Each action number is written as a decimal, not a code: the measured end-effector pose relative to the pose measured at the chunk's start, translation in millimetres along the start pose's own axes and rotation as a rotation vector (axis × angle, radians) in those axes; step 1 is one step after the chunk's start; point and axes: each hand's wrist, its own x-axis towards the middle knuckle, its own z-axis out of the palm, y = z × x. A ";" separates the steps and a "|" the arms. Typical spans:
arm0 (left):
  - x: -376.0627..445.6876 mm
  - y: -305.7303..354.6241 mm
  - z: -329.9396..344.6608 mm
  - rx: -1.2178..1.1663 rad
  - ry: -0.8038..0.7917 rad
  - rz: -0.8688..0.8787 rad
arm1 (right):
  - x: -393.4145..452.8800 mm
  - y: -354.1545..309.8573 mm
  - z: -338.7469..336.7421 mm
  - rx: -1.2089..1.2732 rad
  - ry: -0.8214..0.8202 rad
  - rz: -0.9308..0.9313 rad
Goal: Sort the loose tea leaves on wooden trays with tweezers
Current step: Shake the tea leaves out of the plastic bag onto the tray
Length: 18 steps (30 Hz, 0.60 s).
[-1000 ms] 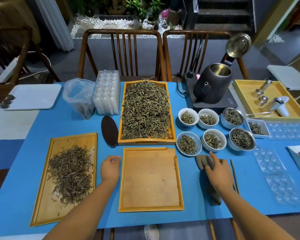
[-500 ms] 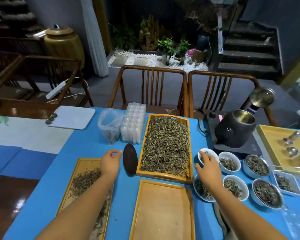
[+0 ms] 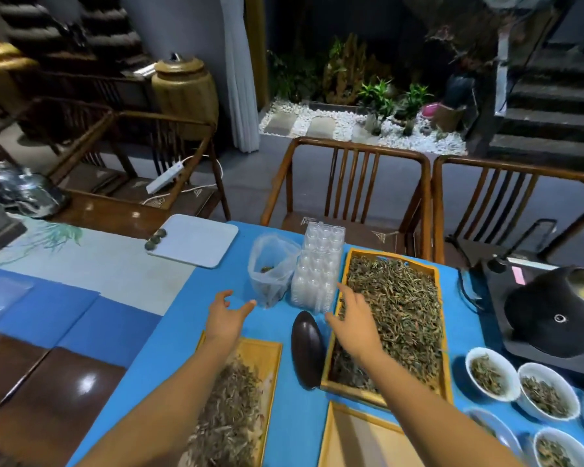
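2 wood chairs, dim rm

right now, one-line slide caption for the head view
Both open hands, left hand and right hand, reach toward the plastic bag and blister trays beside the full tea tray.

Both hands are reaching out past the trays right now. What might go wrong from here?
1. The right hand passes low over the full tea tray, heaped to its rim, so it may flick leaves onto the blue cloth.
2. The left hand is close to the flimsy plastic bag, which looks easy to tip.
3. The stacked clear blister trays stand between both hands and could topple if brushed.
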 end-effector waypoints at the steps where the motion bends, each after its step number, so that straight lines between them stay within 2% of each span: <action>1: 9.4 -3.1 0.6 0.009 -0.020 0.003 | 4.9 -5.1 10.3 0.010 -0.018 -0.002; 8: 61.5 -3.7 5.7 0.016 -0.167 0.110 | 43.6 -28.0 51.3 0.019 -0.081 -0.030; 12: 83.6 0.8 15.1 0.059 -0.265 0.112 | 67.9 -34.9 58.3 0.023 -0.118 -0.005; 18: 100.6 0.3 28.5 -0.059 -0.401 0.190 | 87.4 -42.1 74.8 0.259 -0.096 0.114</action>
